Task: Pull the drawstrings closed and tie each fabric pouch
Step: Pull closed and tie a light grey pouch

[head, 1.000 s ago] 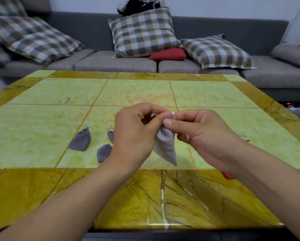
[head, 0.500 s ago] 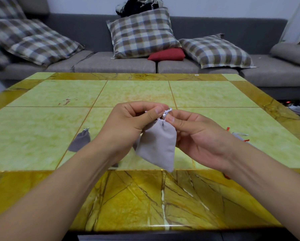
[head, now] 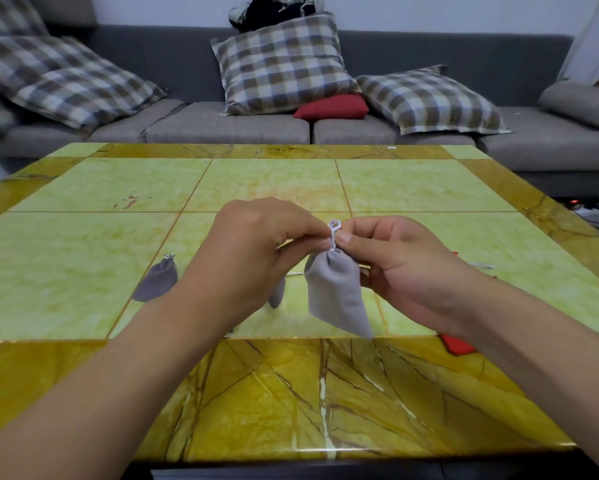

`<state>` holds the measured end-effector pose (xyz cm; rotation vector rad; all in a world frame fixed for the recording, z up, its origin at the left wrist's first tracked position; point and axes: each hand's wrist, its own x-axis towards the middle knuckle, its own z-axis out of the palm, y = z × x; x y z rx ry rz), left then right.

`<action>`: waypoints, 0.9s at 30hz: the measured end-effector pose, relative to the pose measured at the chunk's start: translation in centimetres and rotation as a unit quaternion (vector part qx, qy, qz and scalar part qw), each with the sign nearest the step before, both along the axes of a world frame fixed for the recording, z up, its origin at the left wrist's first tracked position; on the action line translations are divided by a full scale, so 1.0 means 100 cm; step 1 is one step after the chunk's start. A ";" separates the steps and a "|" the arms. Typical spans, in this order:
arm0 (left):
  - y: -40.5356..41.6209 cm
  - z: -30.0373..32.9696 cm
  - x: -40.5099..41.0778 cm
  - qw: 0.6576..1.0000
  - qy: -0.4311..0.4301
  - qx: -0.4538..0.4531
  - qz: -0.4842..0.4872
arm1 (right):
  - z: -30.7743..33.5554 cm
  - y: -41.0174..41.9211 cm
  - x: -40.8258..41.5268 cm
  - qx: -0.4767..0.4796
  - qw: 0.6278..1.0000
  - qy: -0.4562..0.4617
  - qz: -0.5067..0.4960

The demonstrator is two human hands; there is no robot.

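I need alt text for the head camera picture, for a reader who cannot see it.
Two hands, left hand and right hand, pinch the white drawstring of a grey pouch held above a yellow-green table. Another grey pouch lies on the table's left.

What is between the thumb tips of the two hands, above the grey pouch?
In the head view, the white drawstring loop stands between the left hand and right hand, above the gathered pouch.

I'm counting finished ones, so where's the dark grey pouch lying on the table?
The dark grey pouch lies on the table, left of the left hand.
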<state>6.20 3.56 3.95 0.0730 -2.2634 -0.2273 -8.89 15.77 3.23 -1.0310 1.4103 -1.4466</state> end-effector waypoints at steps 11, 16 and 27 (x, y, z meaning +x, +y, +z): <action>0.008 0.002 -0.005 0.976 -0.175 -0.123 0.034 | -0.007 -0.004 0.003 0.048 0.997 -0.040 -0.054; 0.014 0.001 -0.005 0.977 -0.151 -0.145 0.046 | -0.005 -0.005 0.006 0.074 0.986 -0.137 -0.062; 0.012 -0.009 -0.009 0.998 -0.032 -0.040 0.021 | 0.007 -0.002 0.006 0.032 0.975 -0.196 -0.100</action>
